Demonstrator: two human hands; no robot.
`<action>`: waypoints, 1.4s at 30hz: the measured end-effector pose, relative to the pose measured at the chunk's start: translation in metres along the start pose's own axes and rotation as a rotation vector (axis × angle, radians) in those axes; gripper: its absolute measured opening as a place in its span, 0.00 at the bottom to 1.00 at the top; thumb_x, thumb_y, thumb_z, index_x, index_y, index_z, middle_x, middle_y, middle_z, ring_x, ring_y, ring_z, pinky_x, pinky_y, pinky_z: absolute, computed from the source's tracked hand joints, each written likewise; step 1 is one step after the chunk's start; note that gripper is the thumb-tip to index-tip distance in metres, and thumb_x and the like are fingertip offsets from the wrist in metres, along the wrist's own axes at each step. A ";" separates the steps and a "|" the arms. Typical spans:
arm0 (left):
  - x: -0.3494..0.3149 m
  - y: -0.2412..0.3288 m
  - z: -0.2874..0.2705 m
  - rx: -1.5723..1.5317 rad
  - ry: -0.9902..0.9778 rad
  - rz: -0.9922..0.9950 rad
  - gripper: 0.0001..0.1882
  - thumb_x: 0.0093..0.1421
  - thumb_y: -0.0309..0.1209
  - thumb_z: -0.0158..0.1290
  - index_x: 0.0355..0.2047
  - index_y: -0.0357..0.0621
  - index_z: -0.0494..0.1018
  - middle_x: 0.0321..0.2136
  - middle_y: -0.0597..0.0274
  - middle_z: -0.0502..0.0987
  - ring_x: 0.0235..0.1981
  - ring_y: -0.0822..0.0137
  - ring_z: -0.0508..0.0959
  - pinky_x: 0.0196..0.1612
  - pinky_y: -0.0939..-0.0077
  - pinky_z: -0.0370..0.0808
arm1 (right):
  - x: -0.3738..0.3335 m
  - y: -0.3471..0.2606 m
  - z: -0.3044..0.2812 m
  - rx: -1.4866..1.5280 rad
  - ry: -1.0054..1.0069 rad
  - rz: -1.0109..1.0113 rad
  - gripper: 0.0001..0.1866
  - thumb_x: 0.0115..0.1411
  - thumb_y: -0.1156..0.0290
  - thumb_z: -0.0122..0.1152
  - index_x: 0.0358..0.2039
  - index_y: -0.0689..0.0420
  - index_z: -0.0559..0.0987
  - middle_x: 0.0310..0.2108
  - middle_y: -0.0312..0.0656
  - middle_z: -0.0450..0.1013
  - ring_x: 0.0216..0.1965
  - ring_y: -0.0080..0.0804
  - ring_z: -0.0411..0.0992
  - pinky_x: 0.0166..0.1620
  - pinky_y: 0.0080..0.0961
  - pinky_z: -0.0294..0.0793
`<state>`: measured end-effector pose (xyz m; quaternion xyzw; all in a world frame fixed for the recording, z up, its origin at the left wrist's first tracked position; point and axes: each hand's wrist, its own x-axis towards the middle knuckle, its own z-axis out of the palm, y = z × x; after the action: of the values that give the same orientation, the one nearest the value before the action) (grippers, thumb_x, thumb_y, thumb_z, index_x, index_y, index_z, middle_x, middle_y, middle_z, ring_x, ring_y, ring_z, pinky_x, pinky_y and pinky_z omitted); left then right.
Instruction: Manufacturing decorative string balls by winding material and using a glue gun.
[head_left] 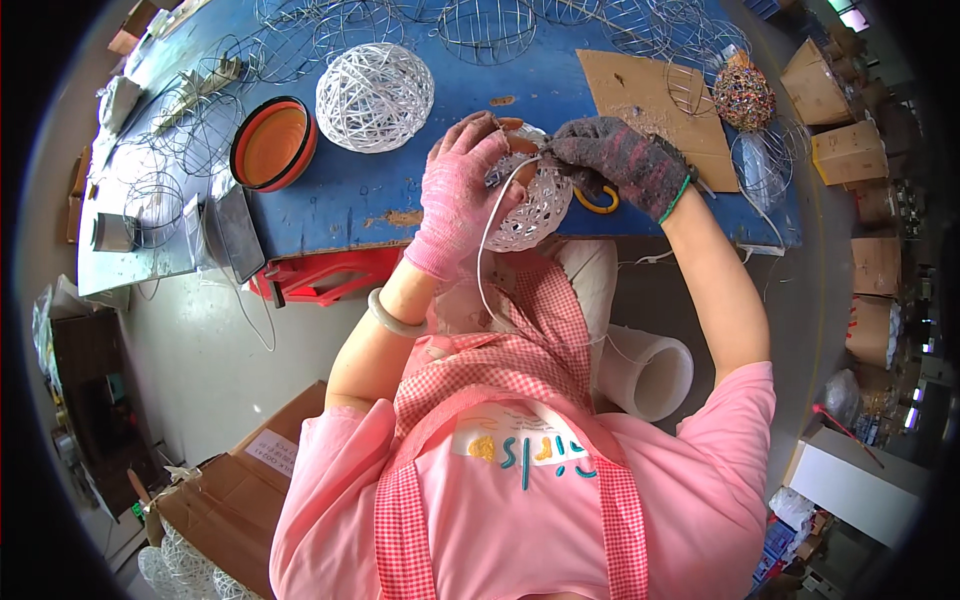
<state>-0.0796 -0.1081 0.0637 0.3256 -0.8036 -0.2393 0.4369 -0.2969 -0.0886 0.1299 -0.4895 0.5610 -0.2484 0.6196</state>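
Observation:
My left hand (460,190), in a pink glove, is closed on the side of a white openwork woven ball (530,222) at the table's near edge. Something brown shows inside the ball's upper part. My right hand (622,162), in a dark grey glove, pinches at the ball's upper right rim, where a thin white strand (482,258) meets its fingertips. That strand loops down across the ball toward my lap. Just below the right hand lies a yellow curved handle (600,204); the rest of that tool is mostly hidden.
On the blue table (300,215) are a larger white woven ball (375,97), an orange bowl with a black rim (273,144), wire frames (488,30), a cardboard sheet (650,105) and a multicoloured ball (744,94). A white roll (650,375) stands below. Boxes (850,150) line the right.

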 end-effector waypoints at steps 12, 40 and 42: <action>0.001 0.001 0.009 0.074 0.055 -0.014 0.12 0.53 0.40 0.60 0.38 0.55 0.79 0.48 0.67 0.76 0.56 0.55 0.70 0.57 0.54 0.64 | 0.023 0.017 -0.003 -1.058 0.241 -0.803 0.15 0.63 0.59 0.58 0.32 0.58 0.81 0.23 0.39 0.76 0.24 0.24 0.75 0.27 0.23 0.74; 0.001 0.002 0.007 0.043 0.071 0.001 0.14 0.55 0.38 0.58 0.42 0.56 0.80 0.47 0.65 0.77 0.54 0.54 0.72 0.55 0.56 0.67 | -0.027 0.043 0.055 -1.274 0.693 -0.828 0.18 0.58 0.72 0.59 0.50 0.56 0.78 0.44 0.45 0.76 0.43 0.43 0.76 0.43 0.33 0.77; 0.002 0.002 0.007 0.045 0.057 -0.014 0.13 0.55 0.39 0.58 0.42 0.56 0.80 0.48 0.64 0.77 0.54 0.53 0.71 0.55 0.56 0.67 | -0.025 0.045 0.055 -1.141 0.721 -0.804 0.18 0.58 0.72 0.60 0.50 0.55 0.78 0.44 0.45 0.76 0.43 0.43 0.76 0.43 0.33 0.77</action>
<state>-0.0866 -0.1076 0.0626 0.3477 -0.7938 -0.2148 0.4504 -0.2619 -0.0314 0.0949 -0.7868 0.5481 -0.2705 -0.0852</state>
